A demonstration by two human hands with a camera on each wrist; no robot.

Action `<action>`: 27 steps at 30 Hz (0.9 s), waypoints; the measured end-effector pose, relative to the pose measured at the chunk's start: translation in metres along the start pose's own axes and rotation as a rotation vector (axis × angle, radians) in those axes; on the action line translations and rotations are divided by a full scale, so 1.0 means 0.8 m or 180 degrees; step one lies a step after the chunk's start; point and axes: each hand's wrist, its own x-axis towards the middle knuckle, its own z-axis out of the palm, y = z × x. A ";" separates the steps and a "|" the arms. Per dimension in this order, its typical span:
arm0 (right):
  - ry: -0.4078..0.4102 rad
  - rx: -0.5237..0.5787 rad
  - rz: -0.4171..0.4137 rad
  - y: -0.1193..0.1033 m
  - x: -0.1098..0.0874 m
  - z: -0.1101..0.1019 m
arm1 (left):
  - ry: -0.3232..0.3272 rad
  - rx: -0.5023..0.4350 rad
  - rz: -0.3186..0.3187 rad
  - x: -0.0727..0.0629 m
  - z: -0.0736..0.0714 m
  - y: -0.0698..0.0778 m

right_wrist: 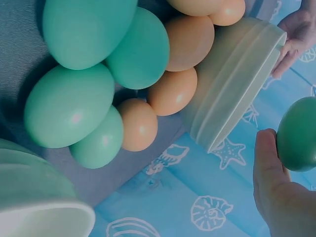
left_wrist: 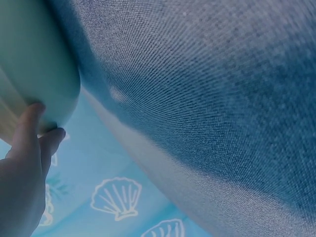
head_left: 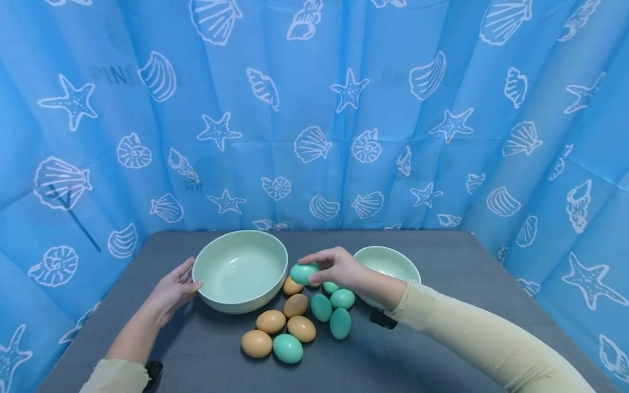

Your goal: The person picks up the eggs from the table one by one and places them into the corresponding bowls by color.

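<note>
A green egg (head_left: pixel 304 273) is pinched between the thumb and fingers of my right hand (head_left: pixel 339 267), raised above the other eggs. In the right wrist view, this held egg (right_wrist: pixel 300 133) shows at the right edge. My left hand (head_left: pixel 172 289) rests against the left side of the large pale green bowl (head_left: pixel 241 273), its fingers fairly straight and its thumb at the rim. The left wrist view shows the thumb and a finger touching the bowl's outer wall (left_wrist: pixel 44 64). Several orange eggs (head_left: pixel 271 321) and green eggs (head_left: pixel 340 323) lie grouped between the hands.
A smaller pale green bowl (head_left: pixel 380 259) stands at the right, partly hidden behind my right forearm. The grey tablecloth (head_left: pixel 206 355) covers the table. Behind it hangs a blue curtain (head_left: pixel 314 180) with white shells and starfish.
</note>
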 end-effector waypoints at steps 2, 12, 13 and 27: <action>0.0008 -0.0030 -0.0021 -0.001 0.003 0.002 | -0.0014 0.0003 0.0010 0.000 0.000 0.000; 0.0031 -0.0091 -0.0086 -0.005 0.019 0.010 | 0.0022 -0.0002 0.0008 0.000 0.002 -0.001; 0.0028 -0.0077 -0.0077 -0.006 0.021 0.011 | 0.0024 -0.0009 0.0011 0.000 0.002 -0.001; -0.0025 -0.0087 -0.0110 -0.016 0.045 0.027 | 0.0108 -0.0030 -0.0029 0.002 0.003 0.001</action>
